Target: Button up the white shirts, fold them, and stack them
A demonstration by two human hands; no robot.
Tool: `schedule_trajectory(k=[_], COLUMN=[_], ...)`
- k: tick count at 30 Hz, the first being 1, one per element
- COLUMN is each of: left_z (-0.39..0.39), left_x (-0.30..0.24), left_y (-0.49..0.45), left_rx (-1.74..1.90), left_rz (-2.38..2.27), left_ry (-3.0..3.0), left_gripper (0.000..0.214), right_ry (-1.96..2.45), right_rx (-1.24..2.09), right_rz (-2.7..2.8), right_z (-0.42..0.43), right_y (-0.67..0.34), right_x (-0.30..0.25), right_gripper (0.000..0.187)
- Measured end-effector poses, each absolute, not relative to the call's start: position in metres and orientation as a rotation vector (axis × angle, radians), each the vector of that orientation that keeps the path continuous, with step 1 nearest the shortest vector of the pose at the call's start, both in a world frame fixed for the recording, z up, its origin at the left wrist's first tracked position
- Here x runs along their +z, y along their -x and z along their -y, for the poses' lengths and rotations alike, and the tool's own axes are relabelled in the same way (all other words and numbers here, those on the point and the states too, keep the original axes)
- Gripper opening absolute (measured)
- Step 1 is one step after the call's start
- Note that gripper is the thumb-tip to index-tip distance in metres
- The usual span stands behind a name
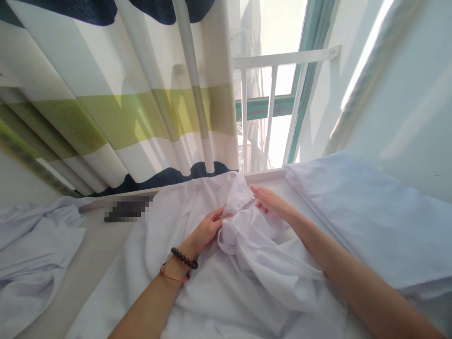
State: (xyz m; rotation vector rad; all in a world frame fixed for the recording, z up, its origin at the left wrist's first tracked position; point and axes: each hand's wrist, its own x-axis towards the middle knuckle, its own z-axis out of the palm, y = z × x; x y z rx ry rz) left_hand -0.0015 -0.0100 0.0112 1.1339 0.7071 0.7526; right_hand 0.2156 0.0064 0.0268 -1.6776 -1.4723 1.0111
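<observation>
A large white cloth [197,287] lies crumpled in front of me, gathered into a bunch near its far end. My left hand [205,230], with beads and a thin band at the wrist, is closed on the left side of that bunch. Opposite it, my right hand [270,202] pinches the upper right edge of the cloth. Some of the fingertips on both hands are hidden by folds.
To the right lies a flat, folded white cloth [374,212]; more rumpled white fabric [31,254] is at the left. A blurred dark item [127,209] sits near the back edge. Behind are a striped curtain [141,117] and a white railing [271,103] before the window.
</observation>
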Motion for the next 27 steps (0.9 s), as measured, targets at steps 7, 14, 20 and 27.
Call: schedule_trajectory(k=[7,14,20,27], left_z=[0.008,0.003,0.008,0.009], left_x=[0.008,0.005,-0.005,-0.014], left_y=[0.004,0.006,-0.004,-0.011], left_rx=[0.767,0.851,0.930,0.913], left_rz=[-0.678,-0.739,-0.928,-1.288], left_ry=[-1.147,-1.160,-2.031,-2.537], left_gripper=[0.044,0.042,0.017,0.035], right_ry=[1.589,1.760,1.771,1.986], right_rx=[1.052,0.572,0.614,0.571], right_rz=[1.509,1.171,1.287,1.445], right_z=[-0.029,-0.084,-0.079,-0.060], right_y=[-0.216,-0.263,-0.263,-0.251], right_x=[0.038,0.067,0.061,0.043], right_gripper=[0.014,0.017,0.037,0.054])
